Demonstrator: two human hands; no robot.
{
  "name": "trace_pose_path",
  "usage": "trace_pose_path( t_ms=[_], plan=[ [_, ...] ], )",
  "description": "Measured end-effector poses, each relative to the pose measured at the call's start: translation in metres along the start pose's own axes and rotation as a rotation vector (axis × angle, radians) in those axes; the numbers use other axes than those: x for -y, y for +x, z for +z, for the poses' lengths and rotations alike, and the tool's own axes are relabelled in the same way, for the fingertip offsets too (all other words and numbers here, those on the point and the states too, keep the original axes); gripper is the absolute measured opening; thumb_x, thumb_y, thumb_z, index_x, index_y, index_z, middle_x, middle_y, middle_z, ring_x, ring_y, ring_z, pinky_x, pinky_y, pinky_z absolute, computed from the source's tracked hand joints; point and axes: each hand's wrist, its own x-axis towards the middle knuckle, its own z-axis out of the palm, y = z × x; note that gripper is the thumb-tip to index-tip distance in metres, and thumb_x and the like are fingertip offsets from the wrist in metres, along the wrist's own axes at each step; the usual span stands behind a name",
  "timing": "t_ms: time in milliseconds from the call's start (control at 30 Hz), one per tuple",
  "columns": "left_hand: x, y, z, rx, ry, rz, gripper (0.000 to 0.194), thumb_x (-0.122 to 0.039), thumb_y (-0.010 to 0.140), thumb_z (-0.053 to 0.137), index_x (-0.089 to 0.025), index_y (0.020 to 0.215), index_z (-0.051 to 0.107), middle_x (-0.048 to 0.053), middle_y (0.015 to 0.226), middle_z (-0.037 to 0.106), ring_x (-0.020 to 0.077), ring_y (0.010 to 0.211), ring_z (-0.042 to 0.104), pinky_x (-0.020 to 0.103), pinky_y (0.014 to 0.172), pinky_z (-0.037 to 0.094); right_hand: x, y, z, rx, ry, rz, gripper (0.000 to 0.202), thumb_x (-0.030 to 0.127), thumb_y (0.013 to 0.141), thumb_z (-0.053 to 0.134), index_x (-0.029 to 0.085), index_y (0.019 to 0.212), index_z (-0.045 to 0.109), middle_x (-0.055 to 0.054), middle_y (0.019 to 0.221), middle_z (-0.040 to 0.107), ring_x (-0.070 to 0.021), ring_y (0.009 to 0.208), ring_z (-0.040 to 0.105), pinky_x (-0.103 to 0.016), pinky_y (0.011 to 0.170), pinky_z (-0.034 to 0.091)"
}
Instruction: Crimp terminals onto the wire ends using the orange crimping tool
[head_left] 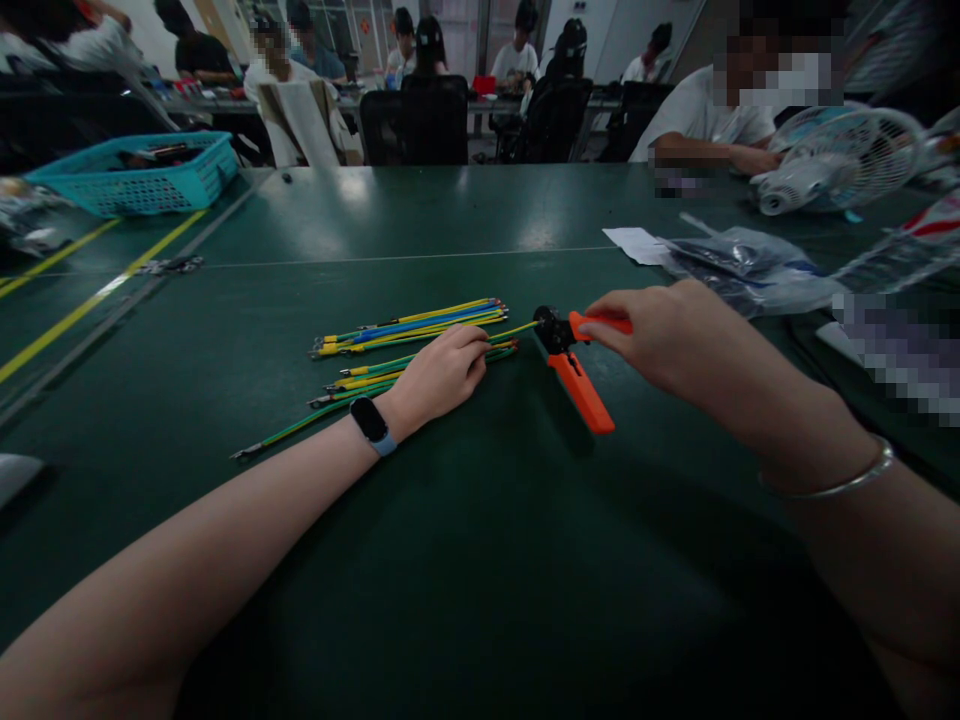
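We see the green table (465, 560) running from under our arms to its far edge, where a person (694, 110) in white sits toward the right end. Near that edge, also to the right, lies a white fan (862, 165); toward the far left corner stands a turquoise basket (172, 190) with dark things in it. A clear bag (750, 268) lies on the right, between the fan and our right hand (667, 325). That hand grips the upper orange handle of the crimper (581, 393) between thumb and fingers; the lower handle hangs spread away from it. Our left hand (442, 375) is drawn in narrow, holding a yellow-green wire (516, 331) whose end meets the crimper's head, well short of the table's far edge; we cannot tell how deep it goes. Under and beside the left hand lie green and yellow wires (367, 381), and just beyond them, toward the far edge, a bundle (412, 327) of yellow and blue ones. White paper (636, 245) touches the bag. Smallest are a silver bangle (832, 490) and a dark-faced watch (370, 420).
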Motion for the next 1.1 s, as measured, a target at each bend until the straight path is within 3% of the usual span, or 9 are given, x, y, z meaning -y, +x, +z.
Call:
trace_pose_path(
  t_ms=[167, 400, 633, 767, 933, 1100],
  plan=[
    [0.002, 0.000, 0.001, -0.003, 0.021, 0.029, 0.023, -0.013, 0.099, 0.048, -0.009, 0.111, 0.067, 0.014, 0.119, 0.069, 0.0240, 0.112, 0.065, 0.043, 0.104, 0.055, 0.004, -0.003, -0.001, 0.023, -0.112, -0.025, 0.040, 0.036, 0.101, 0.042, 0.016, 0.115, 0.074, -0.010, 0.091, 0.078, -0.0216, 0.073, 0.067, -0.033, 0.067, 0.043],
    [0.001, 0.000, 0.000, -0.032, 0.043, 0.101, 0.024, -0.013, 0.100, 0.045, -0.007, 0.111, 0.066, 0.016, 0.118, 0.068, 0.0244, 0.111, 0.064, 0.043, 0.102, 0.055, 0.033, -0.012, -0.009, 0.125, -0.201, 0.113, 0.040, 0.035, 0.103, 0.040, 0.011, 0.115, 0.069, -0.015, 0.088, 0.075, -0.0230, 0.068, 0.067, -0.032, 0.057, 0.034],
    [0.001, 0.000, 0.001, -0.052, 0.032, 0.053, 0.022, -0.015, 0.102, 0.042, -0.010, 0.104, 0.064, 0.015, 0.112, 0.067, 0.0229, 0.106, 0.063, 0.042, 0.099, 0.056, 0.048, -0.031, 0.014, -0.068, -0.128, 0.120, 0.040, 0.028, 0.105, 0.032, 0.011, 0.112, 0.068, -0.015, 0.098, 0.074, -0.0204, 0.071, 0.067, -0.030, 0.054, 0.033],
    [0.000, 0.001, 0.000, -0.054, 0.046, 0.040, 0.021, -0.013, 0.100, 0.042, -0.010, 0.099, 0.063, 0.015, 0.107, 0.066, 0.0231, 0.103, 0.063, 0.040, 0.097, 0.056, 0.052, -0.036, 0.018, -0.073, -0.114, 0.090, 0.040, 0.027, 0.104, 0.033, 0.010, 0.113, 0.068, -0.015, 0.100, 0.073, -0.0205, 0.074, 0.067, -0.030, 0.055, 0.036],
    [0.000, 0.000, -0.002, 0.002, 0.045, 0.017, 0.019, -0.009, 0.097, 0.044, -0.010, 0.103, 0.061, 0.014, 0.111, 0.064, 0.0239, 0.107, 0.062, 0.041, 0.098, 0.056, 0.047, -0.023, 0.003, -0.002, -0.104, 0.112, 0.041, 0.028, 0.104, 0.034, 0.011, 0.112, 0.069, -0.015, 0.101, 0.074, -0.0229, 0.079, 0.069, -0.031, 0.059, 0.040],
    [0.002, -0.002, -0.002, 0.061, 0.024, 0.010, 0.023, -0.004, 0.094, 0.045, -0.009, 0.109, 0.062, 0.015, 0.120, 0.063, 0.0239, 0.114, 0.059, 0.041, 0.107, 0.052, 0.023, 0.007, -0.008, 0.118, -0.035, 0.081, 0.035, 0.035, 0.100, 0.047, 0.018, 0.113, 0.075, -0.012, 0.094, 0.077, -0.0220, 0.079, 0.069, -0.033, 0.069, 0.045]
  ],
)
